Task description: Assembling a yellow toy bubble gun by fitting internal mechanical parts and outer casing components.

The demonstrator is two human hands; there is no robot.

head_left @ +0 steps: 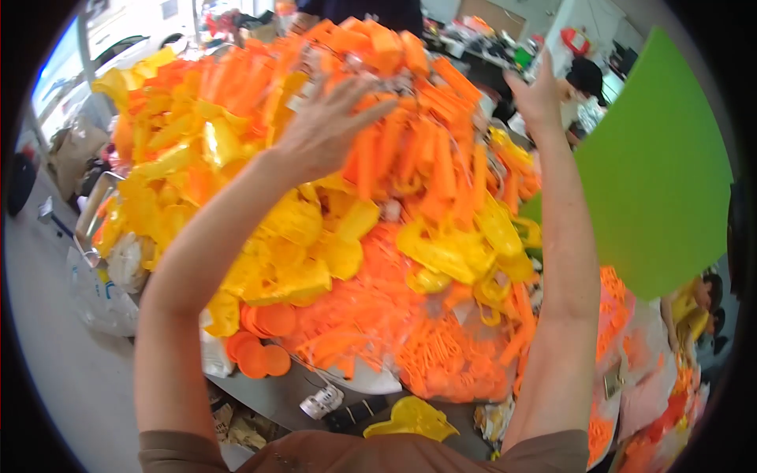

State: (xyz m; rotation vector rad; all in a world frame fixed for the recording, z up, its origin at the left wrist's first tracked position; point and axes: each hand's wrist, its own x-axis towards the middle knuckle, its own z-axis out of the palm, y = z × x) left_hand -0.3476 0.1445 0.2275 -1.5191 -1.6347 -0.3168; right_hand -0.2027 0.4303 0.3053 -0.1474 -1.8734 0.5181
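My left hand (325,130) reaches over the heap with its fingers spread and nothing held in them. Below it lie long orange plastic pieces (445,162) and glossy yellow moulded plastic parts (284,244), piled high. To the right my right hand (540,98) is raised in the air, thumb and a finger stretched apart, with no thing visible in it. Nearer to me are clear bags of small orange plastic parts (453,351). Flat round orange discs (264,347) sit at the heap's near left edge.
A large green panel (654,173) stands on the right. A silver cylindrical object (322,402) with a cord and a yellow piece (412,419) lie close to my body. Other people (585,79) are in the background, and more orange bags (643,378) lie at the lower right.
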